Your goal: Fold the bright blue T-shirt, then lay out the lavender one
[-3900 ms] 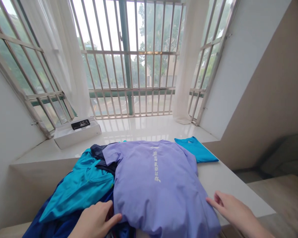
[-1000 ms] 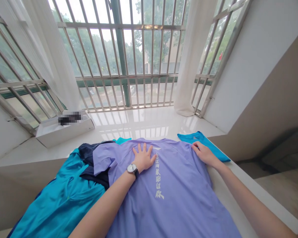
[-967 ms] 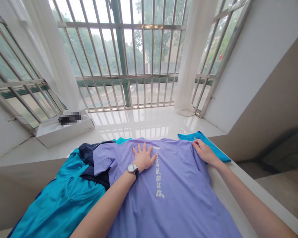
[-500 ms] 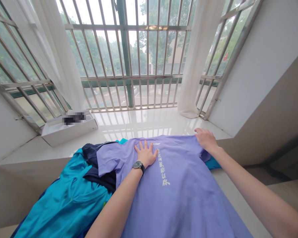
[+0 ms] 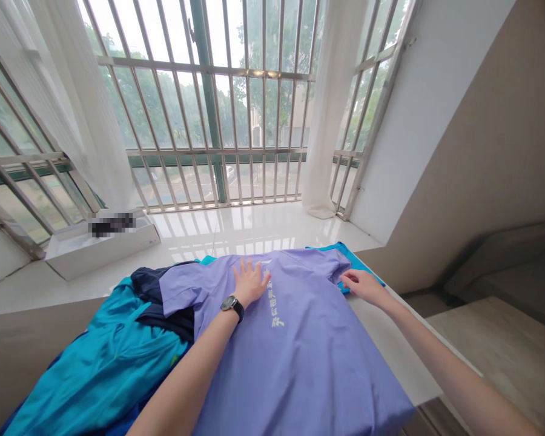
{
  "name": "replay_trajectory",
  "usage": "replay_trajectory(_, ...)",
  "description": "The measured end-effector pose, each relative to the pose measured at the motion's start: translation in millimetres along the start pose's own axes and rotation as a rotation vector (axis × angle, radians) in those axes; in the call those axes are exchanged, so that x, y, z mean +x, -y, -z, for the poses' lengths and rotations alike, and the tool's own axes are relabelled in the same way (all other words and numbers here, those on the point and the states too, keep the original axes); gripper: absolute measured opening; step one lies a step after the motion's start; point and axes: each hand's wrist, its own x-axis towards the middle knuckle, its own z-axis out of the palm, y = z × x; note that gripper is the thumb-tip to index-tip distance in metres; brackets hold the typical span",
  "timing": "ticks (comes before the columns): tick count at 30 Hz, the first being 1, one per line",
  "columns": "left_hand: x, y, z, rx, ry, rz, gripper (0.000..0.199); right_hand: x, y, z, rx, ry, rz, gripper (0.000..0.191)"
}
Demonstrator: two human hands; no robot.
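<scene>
Lavender T-shirt (image 5: 295,363) is lying on the worktop (image 5: 390,345) between the hands; left hand (image 5: 249,283) is pressing it, fingers spread; right hand (image 5: 363,286) is perhaps pinching its edge; tugging could slide the overhanging corner off.

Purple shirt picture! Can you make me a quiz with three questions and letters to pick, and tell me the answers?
1. Where is the white box?
A. On the window sill
B. On the floor
C. On the shirt

2. What colour is the lettering on the lavender T-shirt?
A. Red
B. Black
C. Pale cream

3. How is the left hand?
A. Squeezed into a fist
B. Open on the shirt
C. Holding a cup

Answers:
1. A, because the box sits on the sill, left of the clothes.
2. C, because the characters look pale against the lavender.
3. B, because its fingers lie spread on the cloth.
</scene>
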Motion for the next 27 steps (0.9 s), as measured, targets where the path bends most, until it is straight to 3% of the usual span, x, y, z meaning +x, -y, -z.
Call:
replay_trajectory(5,-39,-25,10.6,0.029,0.101,-0.202,0.068,-11,24,-26,-0.098,0.054,0.009,0.031)
replay_trajectory(10,-62,-21,5.1,-0.004,0.219,-0.167,0.078,-23,30,-38,-0.176,0.048,-0.043,0.016)
replay_trajectory(16,-73,-12,-2.8,-0.014,0.245,-0.17,0.085,-37,29,-33,-0.14,0.076,0.046,0.008)
replay_trajectory(20,-79,-11,-8.1,0.019,0.192,-0.188,0.08,-47,26,-35,-0.101,0.04,0.036,0.016)
replay_trajectory(27,-79,-9,-24.4,0.066,0.065,-0.202,0.071,-54,26,-47,-0.076,-0.111,-0.123,0.029)
